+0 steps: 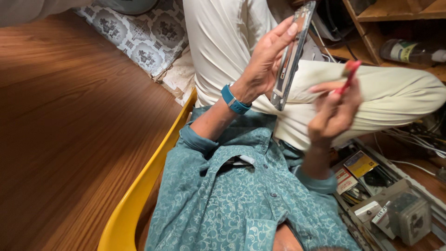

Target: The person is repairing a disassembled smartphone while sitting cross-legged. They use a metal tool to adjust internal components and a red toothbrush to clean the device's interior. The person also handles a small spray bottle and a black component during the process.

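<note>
Above our lap, going from left to right, we first meet our left hand (265,58), raised with a blue wristband (234,102) on the wrist, its fingers curled loosely around a stripped smartphone frame (291,53), the thumb running up one long edge and the other fingers behind the far edge. We judge this frame to be light, thin and stiff, yet easily bent or scratched, with exposed inner parts that look fragile, so the long metal edges seem the right places to hold it, not the open face. Its long axis runs steeply, the upper end leaning up and to the right toward the wooden shelf (395,14), the lower end pointing down toward our shirt; its open face turns toward the right. Next comes our right hand (332,114), closed in a pinch on a slim red tool (347,76), blurred here, so we cannot tell its exact kind. That tool looks light and rigid, slippery perhaps, and it points up and slightly right, its tip well clear of the frame. Further right and lower, an open parts tray (399,209) holds small packets and a clear plastic box.
</note>
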